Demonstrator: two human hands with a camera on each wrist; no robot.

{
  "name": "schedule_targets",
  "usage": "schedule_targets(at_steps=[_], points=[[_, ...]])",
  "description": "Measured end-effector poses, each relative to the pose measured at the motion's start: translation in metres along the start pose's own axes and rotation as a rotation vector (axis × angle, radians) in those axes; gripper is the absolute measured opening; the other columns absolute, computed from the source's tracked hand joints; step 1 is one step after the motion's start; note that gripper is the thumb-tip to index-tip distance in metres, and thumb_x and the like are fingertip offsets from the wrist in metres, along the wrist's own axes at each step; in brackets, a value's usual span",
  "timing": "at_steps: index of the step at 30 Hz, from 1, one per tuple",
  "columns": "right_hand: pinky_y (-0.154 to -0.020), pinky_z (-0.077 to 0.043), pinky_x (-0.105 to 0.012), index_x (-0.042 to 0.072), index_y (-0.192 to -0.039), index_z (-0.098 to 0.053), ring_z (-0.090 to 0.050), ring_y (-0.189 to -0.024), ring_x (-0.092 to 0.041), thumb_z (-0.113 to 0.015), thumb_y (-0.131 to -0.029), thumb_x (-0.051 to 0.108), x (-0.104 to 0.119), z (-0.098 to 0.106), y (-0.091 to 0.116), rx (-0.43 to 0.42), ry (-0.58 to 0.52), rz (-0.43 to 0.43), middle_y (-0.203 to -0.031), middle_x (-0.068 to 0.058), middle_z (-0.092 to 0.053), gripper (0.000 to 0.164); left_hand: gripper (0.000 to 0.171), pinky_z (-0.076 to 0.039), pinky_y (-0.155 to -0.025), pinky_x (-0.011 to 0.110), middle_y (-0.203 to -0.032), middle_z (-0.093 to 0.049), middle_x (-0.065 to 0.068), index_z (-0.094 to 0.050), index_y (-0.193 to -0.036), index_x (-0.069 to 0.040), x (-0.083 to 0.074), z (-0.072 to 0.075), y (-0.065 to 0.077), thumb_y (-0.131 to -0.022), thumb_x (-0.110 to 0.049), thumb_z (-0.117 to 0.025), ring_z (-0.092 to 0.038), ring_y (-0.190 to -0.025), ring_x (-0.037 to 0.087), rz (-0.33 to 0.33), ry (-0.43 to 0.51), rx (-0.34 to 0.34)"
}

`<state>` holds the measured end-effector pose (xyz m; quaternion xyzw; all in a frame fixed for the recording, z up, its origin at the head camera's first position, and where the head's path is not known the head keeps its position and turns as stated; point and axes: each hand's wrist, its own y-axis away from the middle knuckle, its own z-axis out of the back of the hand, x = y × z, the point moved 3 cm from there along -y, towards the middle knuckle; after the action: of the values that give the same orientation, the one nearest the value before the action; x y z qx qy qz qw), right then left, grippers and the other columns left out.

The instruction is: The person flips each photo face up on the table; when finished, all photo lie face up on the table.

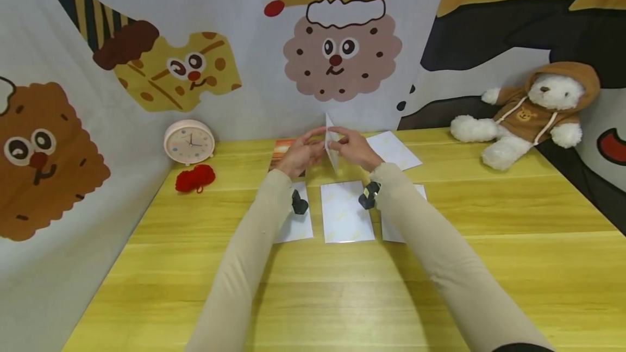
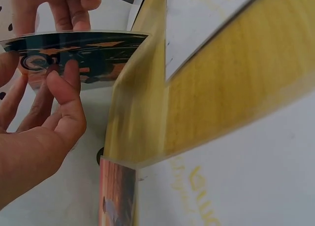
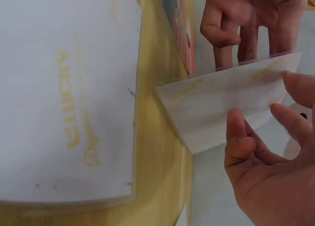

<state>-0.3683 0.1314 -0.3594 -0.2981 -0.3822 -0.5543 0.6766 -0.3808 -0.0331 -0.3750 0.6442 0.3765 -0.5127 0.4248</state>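
Note:
A glossy photo print (image 1: 333, 162) stands on edge above the far side of the table, held between both hands. My left hand (image 1: 300, 156) has its bent fingers against the dark picture side, which shows orange streaks and a round shape in the left wrist view. On the white back, printed with yellow lettering, lie the fingers of my right hand (image 1: 359, 150). Below the hands, a white-backed print (image 1: 346, 212) lies face down, with another white print (image 1: 299, 224) to its left, partly under the left wrist. An orange picture print (image 1: 282, 148) lies face up behind the left hand.
A white print (image 1: 395, 150) lies at the back right, and one more (image 1: 391, 228) is partly under the right forearm. At the back left are a pink clock (image 1: 189, 143) and red yarn (image 1: 195, 178). A white teddy bear (image 1: 528, 113) sits at the right against the printed curtain.

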Motion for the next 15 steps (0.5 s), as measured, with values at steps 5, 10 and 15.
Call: schedule_targets(at_steps=[5,10,15], points=[[-0.088,-0.050,-0.045,0.031,-0.153,-0.043,-0.062,-0.107,-0.040,-0.049,-0.106,0.033,0.000,-0.001,0.000,-0.004,-0.054,0.026,-0.124,-0.015,-0.066,0.047,0.046,-0.042,-0.107,0.050,-0.143,-0.057,0.009,-0.054,-0.143,-0.031,-0.003,-0.001,0.000,-0.101,-0.015,-0.060,-0.062,-0.114,0.022,-0.017,-0.047,-0.004],[-0.093,-0.049,-0.043,0.023,-0.158,-0.033,-0.063,-0.105,-0.041,-0.040,-0.109,0.034,0.002,0.004,-0.001,0.018,-0.045,0.047,-0.125,-0.017,-0.065,0.051,0.050,-0.041,-0.104,0.054,-0.142,-0.059,0.007,-0.053,-0.145,-0.029,-0.009,-0.009,0.002,-0.098,-0.016,-0.065,-0.059,-0.120,0.026,-0.053,-0.187,-0.014],[-0.066,-0.044,-0.030,0.018,-0.161,-0.023,-0.061,-0.091,-0.045,-0.045,-0.105,0.015,0.001,0.007,-0.004,0.027,-0.058,0.113,-0.100,-0.015,-0.070,0.061,0.053,-0.047,-0.104,0.045,-0.138,-0.059,0.005,-0.057,-0.143,-0.026,-0.013,-0.014,0.002,-0.093,-0.014,-0.071,-0.055,-0.125,0.026,-0.073,-0.409,-0.078]])
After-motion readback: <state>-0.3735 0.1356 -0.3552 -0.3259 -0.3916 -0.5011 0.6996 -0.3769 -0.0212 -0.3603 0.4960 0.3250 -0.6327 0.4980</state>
